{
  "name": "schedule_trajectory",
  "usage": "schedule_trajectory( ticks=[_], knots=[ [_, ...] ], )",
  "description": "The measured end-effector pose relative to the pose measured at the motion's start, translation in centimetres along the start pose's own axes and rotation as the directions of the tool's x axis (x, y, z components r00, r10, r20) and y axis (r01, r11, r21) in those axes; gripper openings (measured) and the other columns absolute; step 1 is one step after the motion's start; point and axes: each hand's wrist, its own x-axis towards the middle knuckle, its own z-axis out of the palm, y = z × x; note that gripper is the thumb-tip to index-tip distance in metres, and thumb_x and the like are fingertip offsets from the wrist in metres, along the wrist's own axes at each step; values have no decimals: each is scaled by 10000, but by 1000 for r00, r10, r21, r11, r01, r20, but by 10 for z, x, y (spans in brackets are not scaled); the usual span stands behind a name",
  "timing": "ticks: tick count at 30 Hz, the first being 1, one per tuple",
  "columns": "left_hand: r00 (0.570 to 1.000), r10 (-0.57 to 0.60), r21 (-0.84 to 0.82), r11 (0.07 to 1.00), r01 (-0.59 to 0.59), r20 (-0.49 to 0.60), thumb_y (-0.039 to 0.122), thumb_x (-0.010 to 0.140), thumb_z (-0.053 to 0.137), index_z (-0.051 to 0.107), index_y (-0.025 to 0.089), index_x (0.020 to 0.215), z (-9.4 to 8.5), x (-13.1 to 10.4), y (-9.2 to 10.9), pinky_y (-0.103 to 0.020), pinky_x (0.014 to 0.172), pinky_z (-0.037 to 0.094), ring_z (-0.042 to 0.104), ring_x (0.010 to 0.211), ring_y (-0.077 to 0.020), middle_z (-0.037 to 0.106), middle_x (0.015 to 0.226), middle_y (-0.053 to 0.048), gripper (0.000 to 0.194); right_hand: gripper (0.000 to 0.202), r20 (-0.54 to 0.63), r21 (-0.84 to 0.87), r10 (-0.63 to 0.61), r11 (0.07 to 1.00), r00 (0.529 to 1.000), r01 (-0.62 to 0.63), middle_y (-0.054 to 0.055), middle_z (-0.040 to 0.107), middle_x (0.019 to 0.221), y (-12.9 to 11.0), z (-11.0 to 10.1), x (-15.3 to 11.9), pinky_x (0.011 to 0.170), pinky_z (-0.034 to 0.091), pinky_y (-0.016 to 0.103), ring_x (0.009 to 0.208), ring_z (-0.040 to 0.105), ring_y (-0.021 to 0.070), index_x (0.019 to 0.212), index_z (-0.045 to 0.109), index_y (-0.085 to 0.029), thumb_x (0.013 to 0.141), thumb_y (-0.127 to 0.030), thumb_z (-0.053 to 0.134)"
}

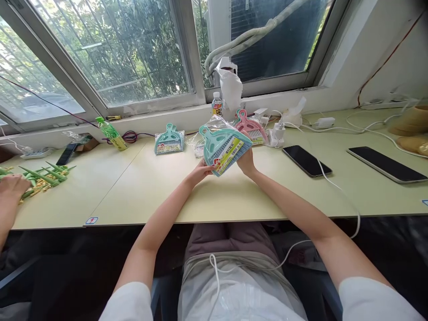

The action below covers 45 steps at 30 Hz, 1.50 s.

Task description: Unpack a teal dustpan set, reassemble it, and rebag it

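Above the table, a teal dustpan and brush set (223, 149) in clear wrapping is tilted between my two hands. My left hand (201, 172) grips its lower left edge, with the thumb on the front. My right hand (246, 160) holds its right side, and those fingers are partly hidden behind the set. Behind it on the table lies a pink dustpan set (251, 127), partly covered by my right hand and the teal set. Another wrapped teal set (169, 139) lies further left.
A green bottle (113, 133) lies at the back left. At the far left, a co-worker's hand (13, 187) touches green and yellow pieces (47, 177). A phone (306, 160), a tablet (386, 164) and a white cable (337, 185) are on the right.
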Motion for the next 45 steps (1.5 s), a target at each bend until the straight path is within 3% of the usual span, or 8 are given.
schedule_trajectory(
  ticks=[4, 12, 24, 27, 31, 37, 40, 45],
  knots=[
    [1000, -19, -34, 999, 18, -22, 225, 631, 827, 602, 146, 1131, -3, 0, 1, -405, 883, 572, 689, 1021, -281, 715, 1108, -112, 554, 214, -132, -251, -189, 956, 973, 152, 74, 623, 1138, 5, 8, -4, 1070, 413, 465, 1231, 494, 272, 986, 595, -276, 779, -224, 609],
    [999, -40, -58, 997, 41, 3, 216, 646, 813, 618, 137, 1117, -4, 0, -1, -401, 901, 574, 687, 1047, -295, 715, 1127, -129, 515, 21, 31, -466, -243, 855, 969, 229, 88, 679, 1016, 21, 10, -7, 1035, 416, 522, 1122, 538, 329, 795, 596, -253, 778, -243, 587],
    [998, -63, -96, 993, 63, 1, 158, 653, 799, 629, 111, 1099, -4, 2, -5, -312, 824, 584, 712, 973, -253, 724, 1107, -134, 480, 257, 58, -770, -30, 634, 998, 64, 138, 699, 1135, 21, 16, -6, 850, 519, 378, 1141, 593, 323, 1046, 664, -165, 808, -206, 578],
    [998, -55, -105, 993, 55, 6, 136, 666, 790, 623, 119, 1113, -6, 4, -7, -323, 837, 582, 710, 973, -248, 726, 1105, -124, 478, 258, 37, -696, 106, 717, 994, -51, 120, 711, 1128, 21, 13, -2, 822, 531, 367, 1074, 641, 303, 1037, 665, -174, 787, -209, 611],
    [998, -56, -103, 993, 56, -3, 137, 665, 788, 617, 113, 1102, -7, 5, -8, -314, 809, 587, 717, 941, -241, 733, 1070, -119, 470, 176, 42, -354, 220, 915, 975, -191, 84, 733, 1063, 26, 12, 3, 771, 546, 339, 960, 677, 247, 933, 654, -183, 762, -210, 625],
    [999, -33, -92, 995, 31, -22, 157, 662, 785, 609, 95, 1102, -5, 1, -2, -313, 796, 594, 711, 976, -268, 729, 1066, -140, 478, 133, 22, -281, 165, 948, 986, -152, 102, 737, 1035, 24, 21, 3, 754, 542, 314, 915, 674, 219, 914, 653, -148, 803, -179, 586],
    [998, -31, -97, 995, 25, -56, 143, 657, 780, 602, 87, 1101, -5, 0, 1, -349, 848, 592, 700, 1014, -285, 724, 1080, -151, 482, 189, 89, -567, 93, 823, 992, -26, 116, 732, 1070, 15, 17, 1, 783, 523, 301, 960, 681, 235, 998, 674, -150, 847, -169, 561],
    [994, -38, -116, 993, 26, -99, 117, 656, 757, 607, 79, 1093, -7, 1, 3, -313, 817, 602, 702, 1011, -272, 719, 1102, -158, 464, 318, 236, -906, 92, 381, 967, 184, 183, 717, 1074, 0, 1, 3, 805, 497, 342, 976, 689, 302, 1132, 668, -119, 951, -271, 456]
  ],
)
